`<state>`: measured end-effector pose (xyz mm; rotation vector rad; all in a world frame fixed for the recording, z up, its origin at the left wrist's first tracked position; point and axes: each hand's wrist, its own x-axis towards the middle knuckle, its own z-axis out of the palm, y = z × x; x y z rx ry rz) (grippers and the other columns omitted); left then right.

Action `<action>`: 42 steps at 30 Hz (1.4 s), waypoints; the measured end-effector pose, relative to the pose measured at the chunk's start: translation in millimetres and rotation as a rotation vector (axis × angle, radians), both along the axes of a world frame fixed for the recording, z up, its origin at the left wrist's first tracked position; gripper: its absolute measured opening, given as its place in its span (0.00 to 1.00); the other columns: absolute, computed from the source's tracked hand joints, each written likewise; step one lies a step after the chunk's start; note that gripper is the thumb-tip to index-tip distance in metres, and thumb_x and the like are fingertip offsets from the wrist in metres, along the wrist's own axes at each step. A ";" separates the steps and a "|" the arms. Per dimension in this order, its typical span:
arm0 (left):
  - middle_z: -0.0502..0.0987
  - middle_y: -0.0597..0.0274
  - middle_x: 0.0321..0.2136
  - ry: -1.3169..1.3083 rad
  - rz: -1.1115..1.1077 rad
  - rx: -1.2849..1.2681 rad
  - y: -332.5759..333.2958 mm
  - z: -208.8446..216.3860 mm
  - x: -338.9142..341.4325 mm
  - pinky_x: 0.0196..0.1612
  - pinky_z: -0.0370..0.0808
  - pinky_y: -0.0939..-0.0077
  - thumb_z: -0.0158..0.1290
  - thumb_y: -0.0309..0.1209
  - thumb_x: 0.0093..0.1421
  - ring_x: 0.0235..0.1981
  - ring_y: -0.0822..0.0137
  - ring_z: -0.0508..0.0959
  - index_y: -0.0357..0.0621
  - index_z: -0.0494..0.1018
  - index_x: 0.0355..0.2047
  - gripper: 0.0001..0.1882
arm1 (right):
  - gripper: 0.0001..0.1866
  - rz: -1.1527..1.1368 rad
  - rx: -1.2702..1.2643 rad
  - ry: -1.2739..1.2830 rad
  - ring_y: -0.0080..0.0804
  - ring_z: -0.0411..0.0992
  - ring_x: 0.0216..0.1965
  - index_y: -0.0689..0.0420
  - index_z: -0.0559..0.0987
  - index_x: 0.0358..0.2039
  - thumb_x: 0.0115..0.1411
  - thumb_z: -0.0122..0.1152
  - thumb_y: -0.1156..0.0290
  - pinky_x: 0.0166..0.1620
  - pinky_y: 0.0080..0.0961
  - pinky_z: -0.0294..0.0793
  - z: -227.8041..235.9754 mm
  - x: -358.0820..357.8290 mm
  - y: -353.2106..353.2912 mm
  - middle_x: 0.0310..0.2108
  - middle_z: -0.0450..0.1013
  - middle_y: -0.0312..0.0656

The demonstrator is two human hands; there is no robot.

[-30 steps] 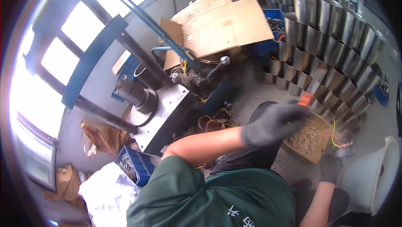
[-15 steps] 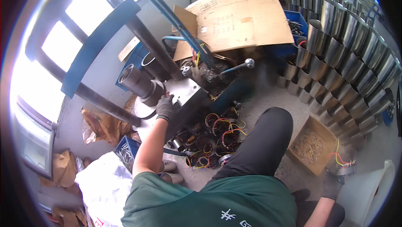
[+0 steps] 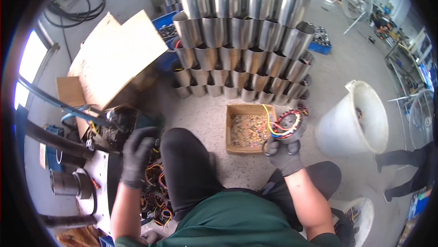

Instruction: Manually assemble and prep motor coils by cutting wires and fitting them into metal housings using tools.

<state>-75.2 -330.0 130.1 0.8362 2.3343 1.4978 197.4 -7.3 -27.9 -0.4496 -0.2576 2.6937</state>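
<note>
My right hand (image 3: 285, 158), in a dark grey glove, grips a motor stator (image 3: 292, 126) by its lower rim. The stator is a ring with copper and red windings; yellow, red and blue wires trail from its left side. It is held up beside the right edge of a cardboard box (image 3: 228, 130). My gloved left hand (image 3: 137, 158) is at the left, near the press and its metal plate (image 3: 98, 169). Its fingers stretch up and to the right, slightly blurred, with nothing visible in them. Several wired stators (image 3: 155, 187) lie below it, partly hidden by my arm and leg.
Shiny metal cylinders (image 3: 230, 32) stand stacked in rows ahead. Small colourful scraps lie in the cardboard box. A large white bucket (image 3: 351, 121) stands at the right, with a person's legs (image 3: 406, 169) beyond it. Dark cylindrical parts (image 3: 66, 183) rest on the press at left.
My view has turned right. My right hand has brought the stator up from low at the right to in front of me. The left hand has come off the press plate.
</note>
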 end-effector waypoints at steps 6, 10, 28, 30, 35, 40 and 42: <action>0.73 0.58 0.60 -0.869 -0.667 -0.114 179.0 -100.4 86.7 0.62 0.67 0.62 0.48 0.58 0.69 0.58 0.62 0.72 0.40 0.67 0.65 0.37 | 0.19 0.039 -0.035 -0.074 0.28 0.71 0.19 0.47 0.79 0.39 0.67 0.52 0.45 0.22 0.26 0.68 12.6 -11.7 -5.7 0.23 0.75 0.36; 0.73 0.60 0.60 -1.163 -0.792 0.065 241.4 -153.6 99.2 0.62 0.67 0.62 0.48 0.58 0.69 0.59 0.64 0.72 0.44 0.66 0.66 0.36 | 0.16 0.057 0.173 -0.165 0.26 0.69 0.14 0.48 0.77 0.42 0.66 0.58 0.49 0.18 0.22 0.70 12.0 -16.0 -10.0 0.21 0.74 0.35; 0.80 0.58 0.43 -1.150 -0.344 0.399 252.0 -185.4 94.5 0.54 0.76 0.67 0.50 0.39 0.72 0.46 0.65 0.80 0.37 0.72 0.51 0.17 | 0.16 -0.087 0.242 -0.391 0.26 0.76 0.37 0.51 0.77 0.47 0.65 0.59 0.54 0.42 0.27 0.77 -53.8 -14.6 7.9 0.36 0.77 0.32; 0.80 0.60 0.36 -1.049 -0.276 0.445 252.6 -170.7 94.5 0.50 0.79 0.68 0.49 0.41 0.73 0.40 0.65 0.82 0.38 0.73 0.50 0.18 | 0.16 -0.096 0.273 -0.449 0.25 0.76 0.35 0.51 0.77 0.46 0.65 0.59 0.53 0.38 0.27 0.76 -49.9 -18.0 10.7 0.34 0.77 0.33; 0.76 0.65 0.27 -0.958 -0.356 0.534 255.9 -150.7 85.0 0.42 0.77 0.74 0.47 0.44 0.74 0.32 0.72 0.79 0.38 0.75 0.49 0.21 | 0.21 0.141 0.605 -0.704 0.25 0.74 0.26 0.50 0.75 0.48 0.66 0.56 0.47 0.19 0.27 0.70 -49.1 -18.7 15.0 0.34 0.77 0.35; 0.65 0.72 0.21 -0.997 -0.521 0.337 253.8 -135.5 74.1 0.30 0.68 0.78 0.46 0.41 0.75 0.24 0.79 0.66 0.39 0.75 0.50 0.18 | 0.18 0.039 0.304 -0.942 0.31 0.72 0.18 0.53 0.71 0.51 0.65 0.60 0.61 0.18 0.29 0.69 -99.2 0.7 14.0 0.29 0.76 0.45; 0.68 0.69 0.22 -0.709 -0.527 0.133 252.4 -150.0 72.4 0.29 0.69 0.77 0.46 0.37 0.74 0.24 0.78 0.67 0.38 0.74 0.51 0.16 | 0.22 -0.159 0.297 -0.912 0.33 0.76 0.24 0.55 0.69 0.56 0.63 0.63 0.65 0.24 0.28 0.75 -98.3 0.7 16.2 0.32 0.77 0.47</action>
